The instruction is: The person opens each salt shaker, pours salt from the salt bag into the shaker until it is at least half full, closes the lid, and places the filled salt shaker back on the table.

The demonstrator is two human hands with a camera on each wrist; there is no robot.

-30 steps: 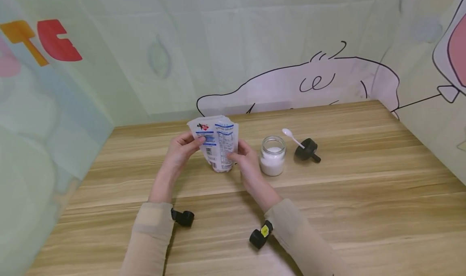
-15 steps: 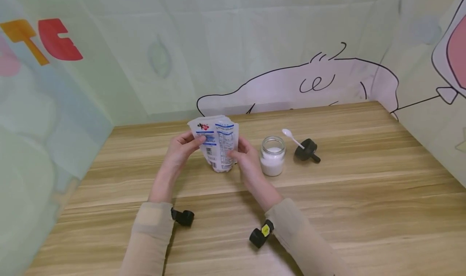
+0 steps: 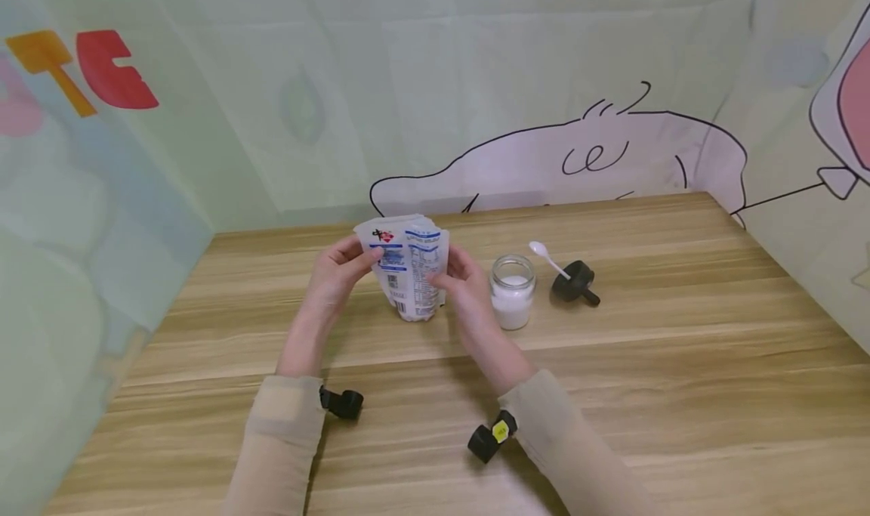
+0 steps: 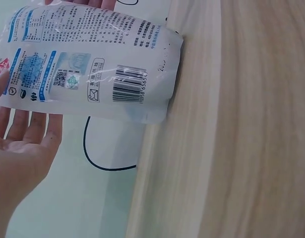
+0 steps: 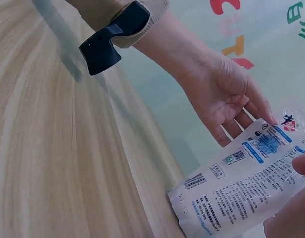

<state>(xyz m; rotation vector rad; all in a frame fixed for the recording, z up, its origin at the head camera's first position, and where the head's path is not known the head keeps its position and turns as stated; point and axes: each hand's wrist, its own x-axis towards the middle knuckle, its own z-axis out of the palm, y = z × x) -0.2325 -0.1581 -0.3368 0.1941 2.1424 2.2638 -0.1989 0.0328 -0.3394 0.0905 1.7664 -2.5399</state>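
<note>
A white plastic pouch point(image 3: 416, 278) printed with blue bands, a red logo and a barcode stands upright on the table, its base right at the wood. My left hand point(image 3: 336, 270) holds its left edge, thumb on the printed face and fingers behind. My right hand point(image 3: 469, 285) grips the opposite edge the same way. In the left wrist view the pouch point(image 4: 92, 64) shows its barcode and QR code, with the left hand point(image 4: 28, 144) beneath it. To the right of the right hand is a glass jar point(image 3: 512, 304) partly filled with white granules, without a lid on it.
A black lid-like piece point(image 3: 575, 282) with a stubby handle lies right of the jar, a white spoon point(image 3: 544, 255) leaning on it. Patterned cloth point(image 3: 326, 108) hangs behind the wooden table point(image 3: 646, 395). Both wrists carry black camera mounts point(image 3: 343, 404).
Both hands keep holding the pouch, which stays in nearly the same place. The right thumb has shifted slightly up the pouch, and the head view has moved a little.
</note>
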